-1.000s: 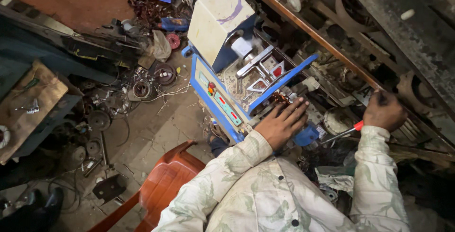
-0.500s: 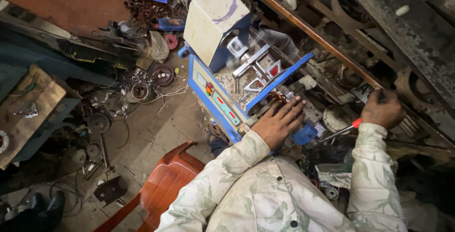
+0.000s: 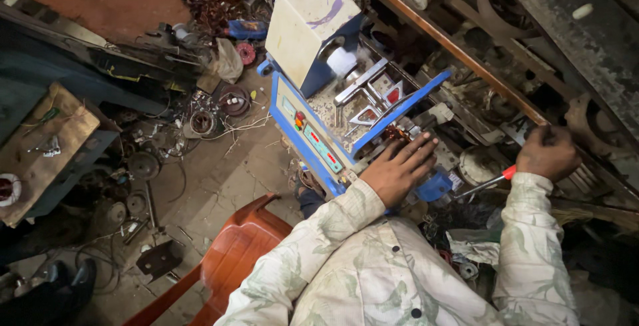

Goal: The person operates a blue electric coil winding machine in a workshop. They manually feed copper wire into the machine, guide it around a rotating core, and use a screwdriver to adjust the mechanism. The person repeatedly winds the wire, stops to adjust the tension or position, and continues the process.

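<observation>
**Inspector A:** Largest item first: a blue-framed bench machine with a cream box housing point(image 3: 307, 23) and a slanted control panel stands on a littered workshop floor, tilted in this view. Behind it runs a long brown wooden shelf rail point(image 3: 459, 49). A glossy orange-brown plastic chair point(image 3: 229, 259) sits below the machine, just beside the person's sleeve.

**Inspector B:** And the hands?

**Inspector A:** The left hand point(image 3: 398, 169) lies palm-down on the machine's near end, fingers spread flat and extended toward a small coppery wound coil point(image 3: 397, 133) at the fingertips. It grips nothing. The right hand point(image 3: 547, 153) is closed in a fist, well apart to the right, against dark clutter.

**Inspector B:** What does the fist hold?

**Inspector A:** I cannot tell for certain. A red-handled screwdriver with a thin steel shaft point(image 3: 489, 183) lies just below it, the handle end nearest the fist, the long axis running down-left toward the machine base. Whether the fingers clasp it is hidden.

**Inspector B:** Which hand is nearer the coil?

**Inspector A:** The left, plainly; the coil lies directly ahead of its fingertips.
</observation>
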